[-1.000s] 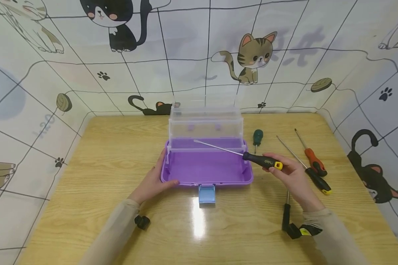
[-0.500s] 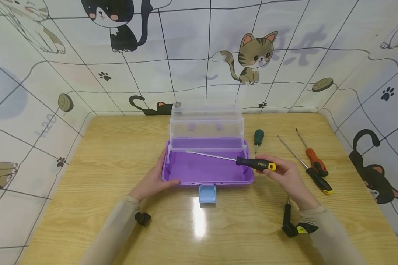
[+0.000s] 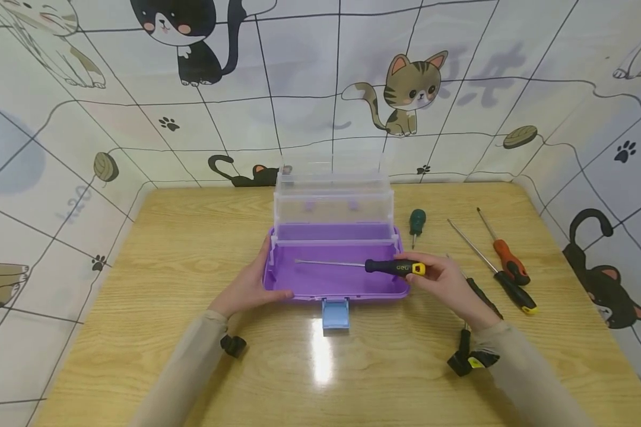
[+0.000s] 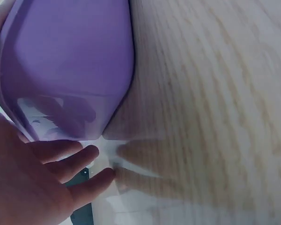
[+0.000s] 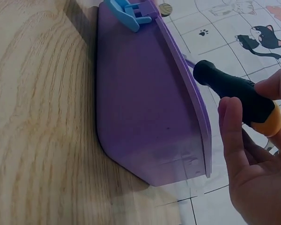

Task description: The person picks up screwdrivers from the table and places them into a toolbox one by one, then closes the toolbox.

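A purple toolbox (image 3: 333, 279) with its clear tiered trays (image 3: 333, 201) swung up stands mid-table. My right hand (image 3: 442, 280) pinches the black-and-yellow handle of a long screwdriver (image 3: 395, 268), whose shaft lies across the box's purple base. The right wrist view shows the same handle (image 5: 239, 96) between my fingers, above the box's side wall (image 5: 140, 112). My left hand (image 3: 251, 287) rests against the box's left front corner, fingers straight; the left wrist view shows those fingers (image 4: 65, 161) beside the purple wall (image 4: 65, 56).
Right of the box lie a stubby green screwdriver (image 3: 416, 223), a long black-and-yellow one (image 3: 494, 270) and an orange-handled one (image 3: 507, 258). Another black handle (image 3: 481, 295) lies by my right wrist. A blue latch (image 3: 335, 313) juts from the box front. Cat-print walls surround the wooden table (image 3: 155, 267).
My right hand has carried the screwdriver left and down, from above the box's right rim into the purple base. The left hand has stayed at the box corner.
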The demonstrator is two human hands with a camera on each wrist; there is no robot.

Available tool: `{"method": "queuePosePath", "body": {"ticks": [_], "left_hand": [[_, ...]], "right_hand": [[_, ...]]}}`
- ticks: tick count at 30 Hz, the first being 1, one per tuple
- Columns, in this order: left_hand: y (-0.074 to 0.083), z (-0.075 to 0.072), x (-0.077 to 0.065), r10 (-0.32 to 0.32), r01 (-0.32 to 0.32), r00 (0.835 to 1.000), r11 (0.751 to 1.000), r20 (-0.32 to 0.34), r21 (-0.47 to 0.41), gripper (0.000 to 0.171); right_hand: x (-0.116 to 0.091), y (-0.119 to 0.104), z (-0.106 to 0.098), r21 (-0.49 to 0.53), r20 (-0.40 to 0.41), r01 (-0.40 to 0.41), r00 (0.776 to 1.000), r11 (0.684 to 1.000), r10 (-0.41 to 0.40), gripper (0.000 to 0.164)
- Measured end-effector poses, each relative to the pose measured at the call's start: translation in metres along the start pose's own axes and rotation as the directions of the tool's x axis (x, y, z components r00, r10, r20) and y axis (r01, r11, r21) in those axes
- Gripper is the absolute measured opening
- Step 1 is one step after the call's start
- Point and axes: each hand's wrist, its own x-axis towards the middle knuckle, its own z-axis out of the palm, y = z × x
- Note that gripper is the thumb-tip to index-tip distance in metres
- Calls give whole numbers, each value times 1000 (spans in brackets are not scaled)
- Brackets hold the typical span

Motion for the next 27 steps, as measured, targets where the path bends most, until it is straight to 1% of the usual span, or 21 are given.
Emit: {"method": "queuePosePath", "body": {"ticks": [4,7,10,14,18,22,24,25,26,27], "left_hand": [[-2,2,0,-7,8,1000,999,16,-31,135],[1,3,0,-6,7,1000,998,26,-58,134],[15,0,-2,-5,8,999,997,41,-80,133],[32,-6,-5,-20,25,998,996,55,-87,131],[36,-7,-5,-32,37,998,995,51,-90,129],[37,-7,-5,-32,36,998,994,49,-101,128],[35,-7,-5,-30,35,999,993,45,-111,128],[34,-6,-5,-31,35,999,993,43,-115,129],[29,-5,-5,-31,35,999,993,37,-111,129],[29,-5,-5,-32,36,999,993,36,-113,130]], "right_hand": [[6,-1,3,-15,20,-41,999,999,41,36],[9,-1,4,-48,24,-73,997,996,74,36],[12,-1,6,-72,45,-99,994,992,103,36],[17,0,8,-57,75,-118,990,991,123,36],[22,0,9,-30,96,-119,988,992,122,37],[27,-2,11,-43,128,-117,984,992,122,37],[30,-4,13,-69,147,-119,981,991,128,38],[31,-4,14,-84,159,-117,979,990,129,39],[33,-5,15,-97,170,-113,977,989,128,39],[35,-5,16,-111,180,-111,975,988,129,39]]}}
